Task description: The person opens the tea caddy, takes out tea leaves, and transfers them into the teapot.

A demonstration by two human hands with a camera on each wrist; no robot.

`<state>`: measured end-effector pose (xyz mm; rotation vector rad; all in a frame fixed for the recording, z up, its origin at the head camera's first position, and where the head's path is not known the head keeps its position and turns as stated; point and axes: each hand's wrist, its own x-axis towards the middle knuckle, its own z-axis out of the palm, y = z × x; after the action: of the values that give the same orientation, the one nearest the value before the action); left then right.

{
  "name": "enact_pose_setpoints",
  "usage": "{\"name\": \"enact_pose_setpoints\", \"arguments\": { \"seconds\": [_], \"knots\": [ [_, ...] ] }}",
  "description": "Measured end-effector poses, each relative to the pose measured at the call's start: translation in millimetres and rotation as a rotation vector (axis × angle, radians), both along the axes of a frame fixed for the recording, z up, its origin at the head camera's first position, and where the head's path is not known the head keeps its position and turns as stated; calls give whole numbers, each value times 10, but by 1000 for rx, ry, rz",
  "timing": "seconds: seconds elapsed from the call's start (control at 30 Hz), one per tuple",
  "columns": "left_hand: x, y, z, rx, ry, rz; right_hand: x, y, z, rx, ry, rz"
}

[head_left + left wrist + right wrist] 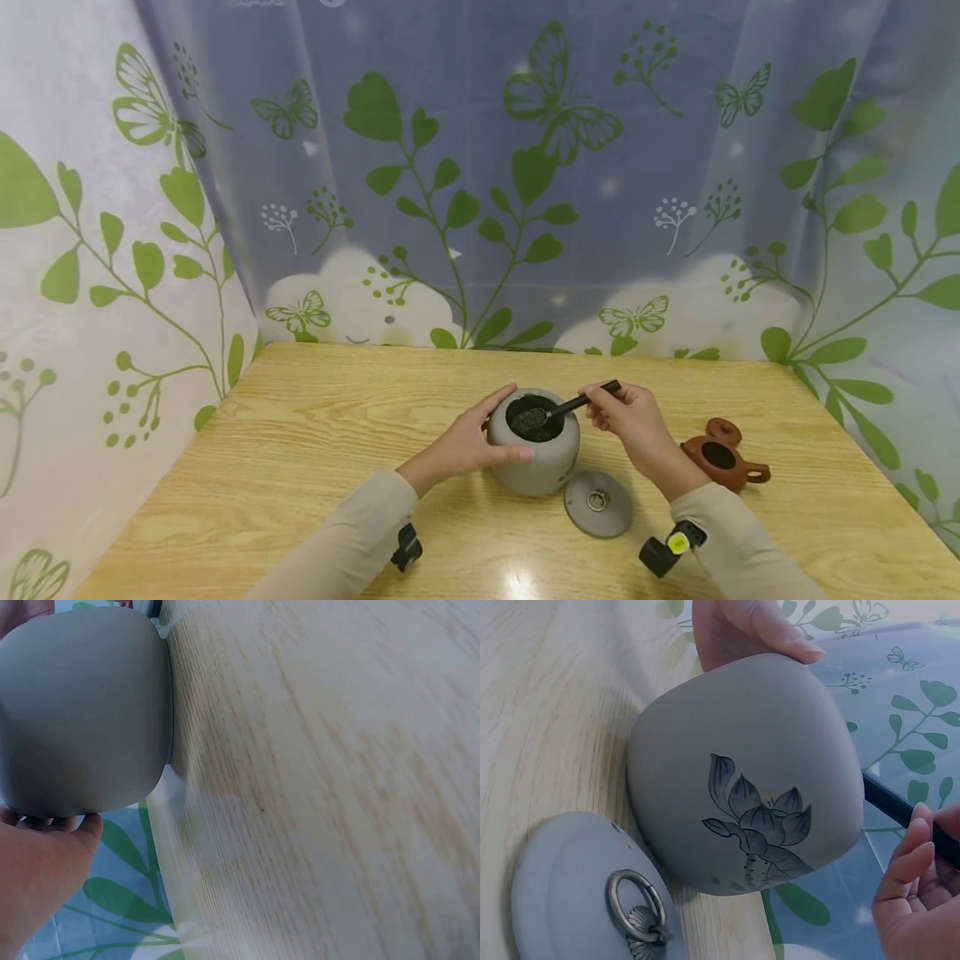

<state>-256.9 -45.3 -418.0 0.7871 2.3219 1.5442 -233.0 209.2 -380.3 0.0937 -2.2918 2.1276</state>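
Note:
In the head view a rounded grey jar [525,475] stands on the table, its mouth uncovered and dark, dry tea-like leaves [529,423] inside. My left hand [459,442] grips the jar from its left, thumb on the near side and fingers round the far side. With my right hand [628,421] I pinch the black handle of a scoop [567,406]; its head lies in the jar's mouth among the leaves. A lotus drawing [761,825] decorates the jar in the right wrist view. Beside the jar lies its grey lid [600,518] with a metal ring.
A reddish-brown clay teapot [738,477] sits uncovered right of my right forearm, its small lid [723,430] just behind it. The wooden table [300,417] meets a leaf-and-butterfly curtain [465,167] at the back. Each wrist wears a black camera strap [407,547].

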Motion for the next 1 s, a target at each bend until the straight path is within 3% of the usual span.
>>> {"name": "enact_pose_setpoints", "arguments": {
  "seconds": [1.0],
  "knots": [
    [10,-6,16,9,-9,-24,102,407,131,-145,-41,-94]
  ]
}}
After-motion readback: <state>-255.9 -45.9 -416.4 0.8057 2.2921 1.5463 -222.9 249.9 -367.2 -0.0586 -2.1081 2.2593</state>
